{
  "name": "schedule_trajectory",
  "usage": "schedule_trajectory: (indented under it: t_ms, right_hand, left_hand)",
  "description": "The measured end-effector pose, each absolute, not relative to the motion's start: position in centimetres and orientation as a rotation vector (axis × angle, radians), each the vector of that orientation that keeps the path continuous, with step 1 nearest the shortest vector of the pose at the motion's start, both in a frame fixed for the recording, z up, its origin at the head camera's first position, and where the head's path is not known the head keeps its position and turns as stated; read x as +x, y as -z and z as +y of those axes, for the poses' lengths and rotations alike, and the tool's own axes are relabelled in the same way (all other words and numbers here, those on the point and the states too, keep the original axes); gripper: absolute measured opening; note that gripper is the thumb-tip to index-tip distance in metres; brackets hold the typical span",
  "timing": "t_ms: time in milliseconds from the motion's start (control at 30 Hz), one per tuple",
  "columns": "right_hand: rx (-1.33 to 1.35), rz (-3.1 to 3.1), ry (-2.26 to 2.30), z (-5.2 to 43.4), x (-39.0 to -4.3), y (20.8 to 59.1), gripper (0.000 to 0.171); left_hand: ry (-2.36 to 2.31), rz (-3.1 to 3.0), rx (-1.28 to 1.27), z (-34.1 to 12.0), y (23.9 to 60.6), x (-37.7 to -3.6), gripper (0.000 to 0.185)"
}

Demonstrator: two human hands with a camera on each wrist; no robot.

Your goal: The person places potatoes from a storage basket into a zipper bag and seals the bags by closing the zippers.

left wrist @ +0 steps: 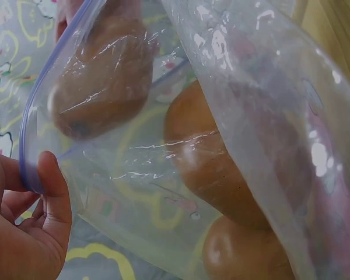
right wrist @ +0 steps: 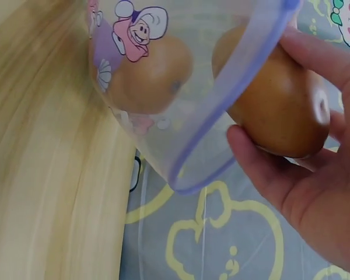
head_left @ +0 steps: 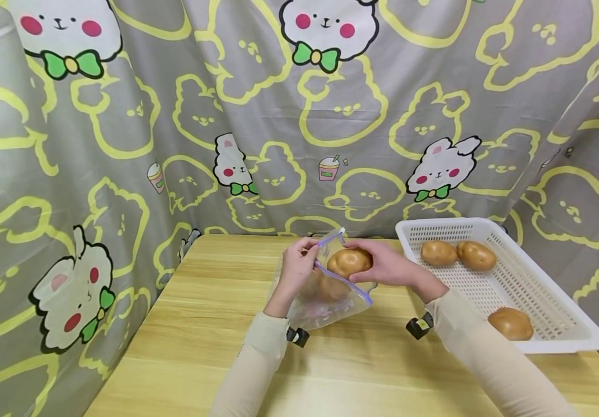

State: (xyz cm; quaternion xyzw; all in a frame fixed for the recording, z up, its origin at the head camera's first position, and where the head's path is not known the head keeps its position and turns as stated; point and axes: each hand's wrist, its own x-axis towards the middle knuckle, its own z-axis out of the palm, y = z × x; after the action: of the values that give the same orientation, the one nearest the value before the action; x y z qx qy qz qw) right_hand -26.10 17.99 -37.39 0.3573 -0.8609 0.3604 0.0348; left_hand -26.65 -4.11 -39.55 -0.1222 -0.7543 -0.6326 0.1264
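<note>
My left hand (head_left: 299,266) pinches the purple-edged rim of a clear zip bag (head_left: 325,313) printed with pink cartoon figures. In the left wrist view the left thumb and fingers (left wrist: 53,192) grip that rim. My right hand (head_left: 388,265) holds a brown potato (head_left: 350,262) at the bag's open mouth. From the right wrist view, this potato (right wrist: 280,99) lies between thumb and fingers, partly behind the purple rim. Inside the bag, potatoes show through the plastic, one (left wrist: 198,157) above another (left wrist: 239,251).
To the right stands a white perforated basket (head_left: 554,289). Two potatoes lie near its far end, one (head_left: 438,253) beside the other (head_left: 476,255), and a third (head_left: 510,324) near its front. A patterned curtain (head_left: 278,116) hangs behind the wooden table (head_left: 200,324).
</note>
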Motion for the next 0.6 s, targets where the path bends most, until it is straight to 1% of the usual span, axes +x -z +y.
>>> schedule_trajectory:
  t_ms: [267,467,600]
  right_hand:
    - [1.040,-2.648,-1.077,17.1,-26.2,37.7,0.061]
    - [0.959,-2.660,-1.086,16.6,-26.1,37.6,0.060]
    - [0.956,-2.670,-1.044,16.4,-26.2,37.7,0.060]
  left_hand:
    - [1.850,-2.198,-0.361,-4.1,39.4,-26.7,0.013]
    - [1.840,-2.202,-0.341,-4.0,39.3,-26.5,0.012]
    - [1.836,-2.213,-0.343,-3.9,39.3,-26.5,0.012]
